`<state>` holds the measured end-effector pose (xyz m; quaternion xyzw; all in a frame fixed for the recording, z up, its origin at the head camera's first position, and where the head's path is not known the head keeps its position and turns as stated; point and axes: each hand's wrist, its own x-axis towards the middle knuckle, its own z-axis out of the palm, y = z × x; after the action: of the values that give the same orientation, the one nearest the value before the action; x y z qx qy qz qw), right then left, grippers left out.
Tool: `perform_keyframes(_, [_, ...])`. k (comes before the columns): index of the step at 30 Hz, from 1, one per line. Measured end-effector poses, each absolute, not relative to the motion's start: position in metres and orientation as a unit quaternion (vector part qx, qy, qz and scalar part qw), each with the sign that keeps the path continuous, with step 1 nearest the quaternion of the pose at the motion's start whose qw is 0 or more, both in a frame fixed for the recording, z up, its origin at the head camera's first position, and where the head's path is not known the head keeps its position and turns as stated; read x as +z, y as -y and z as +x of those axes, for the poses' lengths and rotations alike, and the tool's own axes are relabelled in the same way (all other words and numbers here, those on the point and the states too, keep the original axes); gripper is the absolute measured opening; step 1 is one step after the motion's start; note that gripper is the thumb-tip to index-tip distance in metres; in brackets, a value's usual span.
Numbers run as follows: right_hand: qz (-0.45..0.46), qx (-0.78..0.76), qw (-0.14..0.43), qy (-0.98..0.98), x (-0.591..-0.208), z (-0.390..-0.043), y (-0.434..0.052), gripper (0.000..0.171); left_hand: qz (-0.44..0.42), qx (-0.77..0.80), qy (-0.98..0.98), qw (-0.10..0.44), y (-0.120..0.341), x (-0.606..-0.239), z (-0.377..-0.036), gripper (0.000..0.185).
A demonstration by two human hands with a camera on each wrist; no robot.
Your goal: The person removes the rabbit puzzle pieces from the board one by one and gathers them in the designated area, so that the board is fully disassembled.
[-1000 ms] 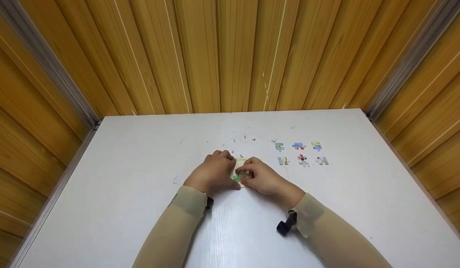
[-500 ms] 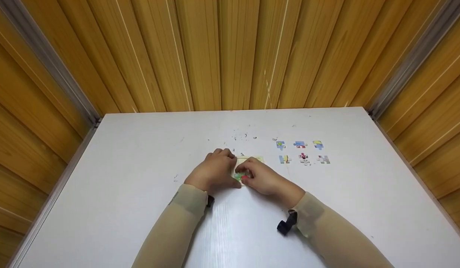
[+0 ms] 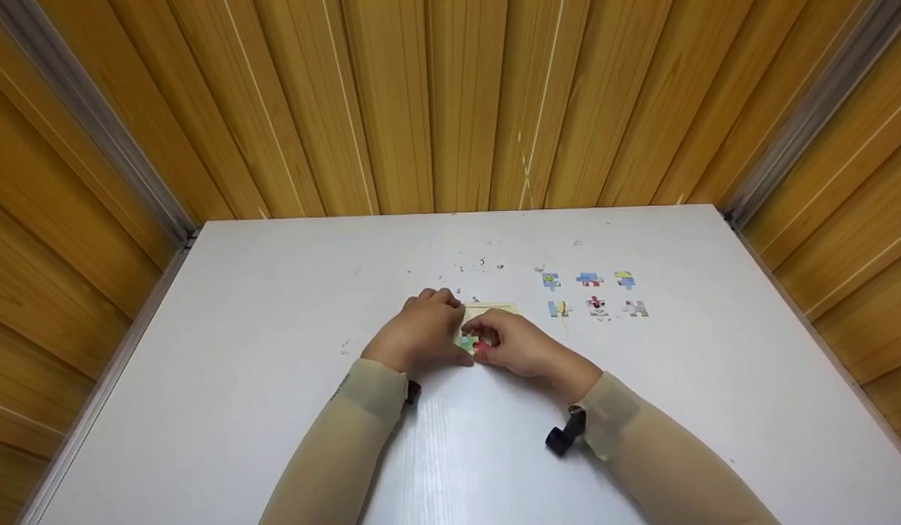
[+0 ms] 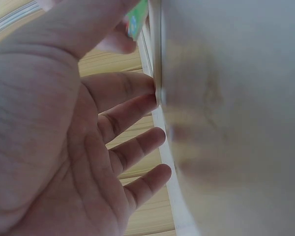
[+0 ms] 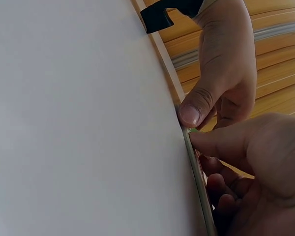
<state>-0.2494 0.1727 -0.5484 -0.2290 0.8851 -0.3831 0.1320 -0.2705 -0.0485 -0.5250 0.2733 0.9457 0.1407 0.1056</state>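
Note:
A small pale puzzle tray [image 3: 503, 307] lies on the white table, largely covered by both hands. My left hand [image 3: 421, 329] holds the tray's left side, thumb at the near corner and fingertips along the far part of that edge. In the left wrist view those fingertips meet the tray's edge, and a green puzzle piece [image 4: 136, 20] shows beyond the thumb. My right hand [image 3: 521, 344] pinches a red-and-green puzzle piece [image 3: 480, 346] over the tray's near left corner. Its fingers hide much of the piece, so how it sits cannot be told.
Several loose puzzle pieces [image 3: 597, 308] lie in two rows right of the tray. Dark marks [image 3: 482, 262] dot the white table [image 3: 275, 292] behind it. A wood-patterned wall [image 3: 450, 109] rises at the table's far edge.
My right hand shifts slightly at the tray's near left corner, and more red of the puzzle piece shows by its thumb. The left hand stays on the tray.

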Motion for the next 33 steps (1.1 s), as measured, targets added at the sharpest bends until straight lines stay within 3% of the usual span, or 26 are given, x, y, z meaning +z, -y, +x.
perform_keyframes(10, [-0.239, -0.397, 0.130, -0.876, -0.549, -0.252, -0.175, 0.045, 0.273, 0.136, -0.947, 0.106, 0.049, -0.525, -0.271, 0.068])
perform_keyframes(19, [-0.192, -0.453, 0.145, -0.858, -0.544, -0.254, -0.177, 0.019, 0.261, 0.157, -0.946, 0.114, 0.048, -0.521, -0.271, 0.070])
perform_keyframes(29, [-0.186, -0.513, 0.140, -0.826, -0.543, -0.255, -0.179, 0.013, 0.264, 0.153, -0.945, 0.118, 0.049, -0.523, -0.269, 0.060])
perform_keyframes(33, [-0.175, -0.503, 0.133, -0.836, -0.533, -0.255, -0.183, 0.011, 0.261, 0.153, -0.946, 0.119, 0.047, -0.523, -0.269, 0.064])
